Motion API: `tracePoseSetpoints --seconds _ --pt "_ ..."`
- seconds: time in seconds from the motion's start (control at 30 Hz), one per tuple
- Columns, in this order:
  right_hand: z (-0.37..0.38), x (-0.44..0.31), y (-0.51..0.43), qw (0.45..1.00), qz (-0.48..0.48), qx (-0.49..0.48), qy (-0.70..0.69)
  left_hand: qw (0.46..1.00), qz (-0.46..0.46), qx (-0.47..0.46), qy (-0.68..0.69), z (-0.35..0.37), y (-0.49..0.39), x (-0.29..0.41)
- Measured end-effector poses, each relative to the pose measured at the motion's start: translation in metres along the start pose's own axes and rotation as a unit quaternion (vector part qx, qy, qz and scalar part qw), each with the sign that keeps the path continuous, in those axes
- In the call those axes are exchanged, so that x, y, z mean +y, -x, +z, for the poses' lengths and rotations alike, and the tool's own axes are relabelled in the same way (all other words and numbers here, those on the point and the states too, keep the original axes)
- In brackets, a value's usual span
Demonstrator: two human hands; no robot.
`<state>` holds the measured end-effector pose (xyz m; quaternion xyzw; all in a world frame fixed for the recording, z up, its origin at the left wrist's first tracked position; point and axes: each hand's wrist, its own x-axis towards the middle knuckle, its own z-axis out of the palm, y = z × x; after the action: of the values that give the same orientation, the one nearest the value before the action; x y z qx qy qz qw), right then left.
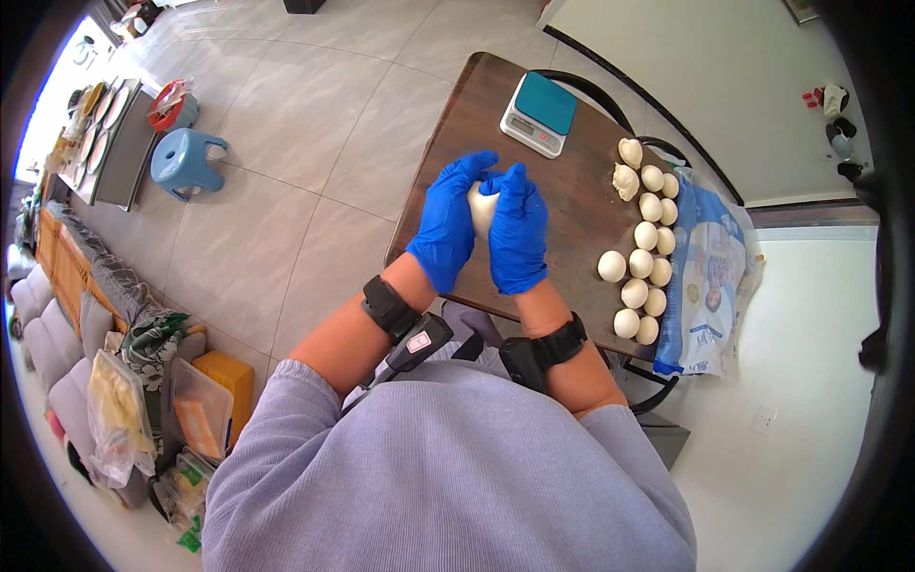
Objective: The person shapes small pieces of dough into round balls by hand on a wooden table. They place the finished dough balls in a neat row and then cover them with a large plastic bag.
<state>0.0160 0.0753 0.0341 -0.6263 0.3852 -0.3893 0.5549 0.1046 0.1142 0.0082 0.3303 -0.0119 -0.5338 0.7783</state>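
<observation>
Between my two blue-gloved hands is a pale ball of dough, held above the dark wooden table. My left hand wraps its left side, and my right hand presses from the right with its fingers curled over the top. The fingers hide much of the dough. Several smooth round dough balls stand in rows along the table's right side, one a little apart to the left. Beyond them lie two rougher dough lumps. A digital kitchen scale with a teal top sits past my hands.
A blue and white printed plastic bag lies along the table's right edge, by the white wall. Black chair backs curve behind the table. Off to the left are a blue plastic stool, a red basin and a grey sofa.
</observation>
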Motion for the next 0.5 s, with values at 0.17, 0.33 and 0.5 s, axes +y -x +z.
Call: tracePoseSetpoints --seconds 0.17,0.33,0.5 --pt "-0.017 0.000 -0.015 0.988 0.103 -0.038 -0.107 0.994 0.039 0.013 -0.105 0.013 0.012 0.006" --pt "-0.029 0.008 -0.016 0.990 0.050 -0.126 -0.032 0.987 0.037 -0.080 -0.137 0.015 0.014 0.009" --pt "-0.029 0.018 -0.009 0.979 0.113 -0.134 -0.100 0.972 0.005 -0.169 -0.165 0.008 0.016 0.005"
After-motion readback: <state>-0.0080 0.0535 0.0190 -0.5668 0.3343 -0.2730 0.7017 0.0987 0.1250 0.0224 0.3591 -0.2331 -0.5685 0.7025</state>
